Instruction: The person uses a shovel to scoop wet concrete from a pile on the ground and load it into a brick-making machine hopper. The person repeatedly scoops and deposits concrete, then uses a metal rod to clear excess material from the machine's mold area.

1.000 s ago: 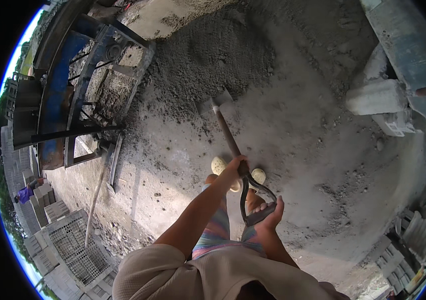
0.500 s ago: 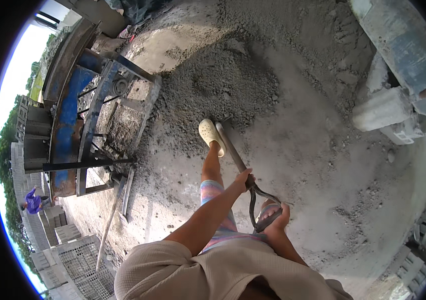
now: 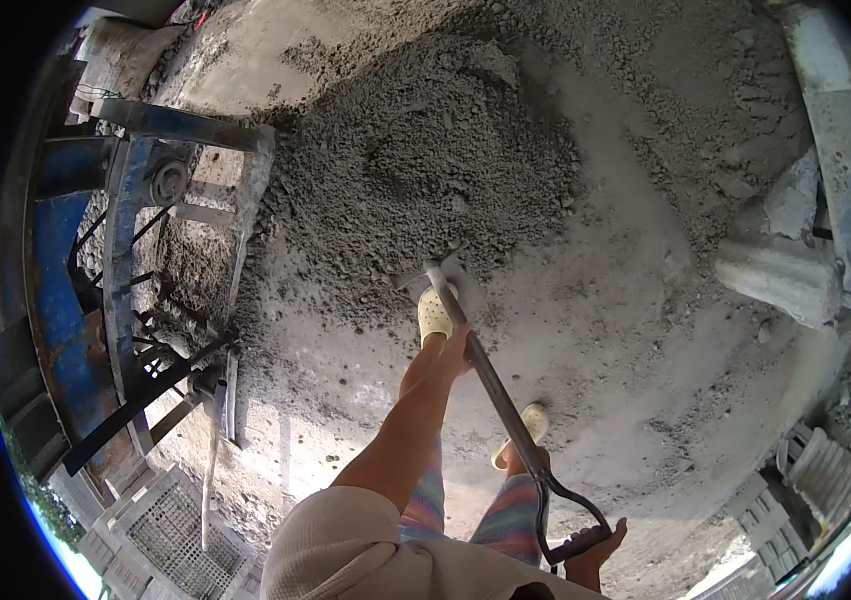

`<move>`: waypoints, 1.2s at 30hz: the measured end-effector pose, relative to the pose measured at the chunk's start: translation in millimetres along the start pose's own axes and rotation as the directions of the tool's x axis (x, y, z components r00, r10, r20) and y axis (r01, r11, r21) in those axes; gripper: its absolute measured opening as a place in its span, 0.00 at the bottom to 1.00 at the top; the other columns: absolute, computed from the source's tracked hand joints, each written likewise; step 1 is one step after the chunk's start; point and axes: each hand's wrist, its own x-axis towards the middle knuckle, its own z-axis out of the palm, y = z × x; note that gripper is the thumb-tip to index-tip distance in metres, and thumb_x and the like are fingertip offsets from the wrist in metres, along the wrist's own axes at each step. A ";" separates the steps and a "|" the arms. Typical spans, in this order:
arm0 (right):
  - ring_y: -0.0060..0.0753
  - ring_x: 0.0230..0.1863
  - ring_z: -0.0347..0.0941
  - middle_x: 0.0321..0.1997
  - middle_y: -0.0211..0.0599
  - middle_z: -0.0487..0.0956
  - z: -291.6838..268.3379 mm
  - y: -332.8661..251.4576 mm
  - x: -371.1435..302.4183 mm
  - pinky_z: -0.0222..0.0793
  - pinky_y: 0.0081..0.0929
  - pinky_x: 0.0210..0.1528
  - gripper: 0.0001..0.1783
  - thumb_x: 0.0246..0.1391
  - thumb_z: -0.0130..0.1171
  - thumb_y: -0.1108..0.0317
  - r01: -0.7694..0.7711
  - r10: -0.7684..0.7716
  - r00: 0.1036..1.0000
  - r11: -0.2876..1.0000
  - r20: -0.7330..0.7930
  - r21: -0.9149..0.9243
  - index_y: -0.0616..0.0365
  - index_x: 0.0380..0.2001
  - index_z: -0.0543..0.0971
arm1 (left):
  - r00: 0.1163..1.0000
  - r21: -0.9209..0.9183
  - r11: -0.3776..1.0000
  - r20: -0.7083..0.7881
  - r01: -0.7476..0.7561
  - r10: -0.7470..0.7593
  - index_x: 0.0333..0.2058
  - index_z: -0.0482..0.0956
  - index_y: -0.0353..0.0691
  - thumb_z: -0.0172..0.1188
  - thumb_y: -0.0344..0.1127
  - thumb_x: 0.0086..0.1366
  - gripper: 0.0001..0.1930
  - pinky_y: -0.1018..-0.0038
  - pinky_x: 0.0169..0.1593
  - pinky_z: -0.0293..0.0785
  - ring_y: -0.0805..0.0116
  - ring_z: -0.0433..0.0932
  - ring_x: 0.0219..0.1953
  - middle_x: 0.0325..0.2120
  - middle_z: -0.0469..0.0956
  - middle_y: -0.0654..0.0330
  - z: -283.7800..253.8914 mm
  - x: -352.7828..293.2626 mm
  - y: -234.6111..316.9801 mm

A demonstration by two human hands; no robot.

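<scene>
A shovel (image 3: 499,388) with a long shaft and a dark looped handle slants from the mid-view down to the lower right. My left hand (image 3: 460,350) is closed round the lower shaft, arm stretched out. At the near end, my right hand (image 3: 596,556) grips the crossbar of the handle. The shovel's blade, partly covered, meets the near edge of a heap of damp grey mix (image 3: 426,160). Close beside the shaft's lower end is my cream clog (image 3: 435,314); the other clog (image 3: 529,432) stands farther back, right of the shaft.
A rusty blue metal machine frame (image 3: 71,290) stands at the left, with a wooden-handled tool (image 3: 211,480) leaning near it. Plastic crates (image 3: 186,530) sit lower left. Concrete pieces (image 3: 781,280) and a large blue-grey panel (image 3: 850,170) lie at the right. Blocks (image 3: 771,530) stack lower right.
My left hand has gone farther down the shaft, closer to the blade. My right hand and the handle have moved back and right. The view has shifted, and both clogs now show.
</scene>
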 end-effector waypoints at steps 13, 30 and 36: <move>0.18 0.08 0.49 0.06 0.19 0.54 -19.4 22.8 178.0 0.45 0.17 0.13 0.21 0.46 0.45 0.47 0.024 -0.013 0.995 0.992 -0.098 0.121 0.44 0.09 0.58 | 1.000 -0.190 0.982 -0.008 0.003 -0.004 0.17 0.65 0.43 0.54 0.30 0.49 0.07 0.72 0.23 0.65 0.69 0.65 0.16 0.12 0.63 0.64 34.3 70.6 -12.4; 0.30 0.10 0.54 0.08 0.29 0.59 -184.0 -60.6 249.3 0.57 0.32 0.14 0.22 0.44 0.43 0.46 0.830 -0.811 0.404 0.519 -0.424 -0.203 0.54 0.15 0.68 | 0.970 -0.097 0.972 0.102 -0.213 0.222 0.13 0.66 0.43 0.54 0.36 0.46 0.09 0.72 0.22 0.66 0.66 0.64 0.13 0.09 0.65 0.61 170.7 -160.5 -101.4; 0.29 0.10 0.54 0.08 0.28 0.59 -139.9 -78.3 180.7 0.56 0.30 0.15 0.22 0.44 0.42 0.46 0.252 -0.236 0.946 0.967 -0.222 0.046 0.54 0.15 0.67 | 0.974 -0.091 0.993 0.207 -0.070 0.088 0.14 0.66 0.42 0.54 0.33 0.46 0.08 0.68 0.19 0.68 0.66 0.67 0.13 0.11 0.67 0.60 185.4 -225.8 -164.3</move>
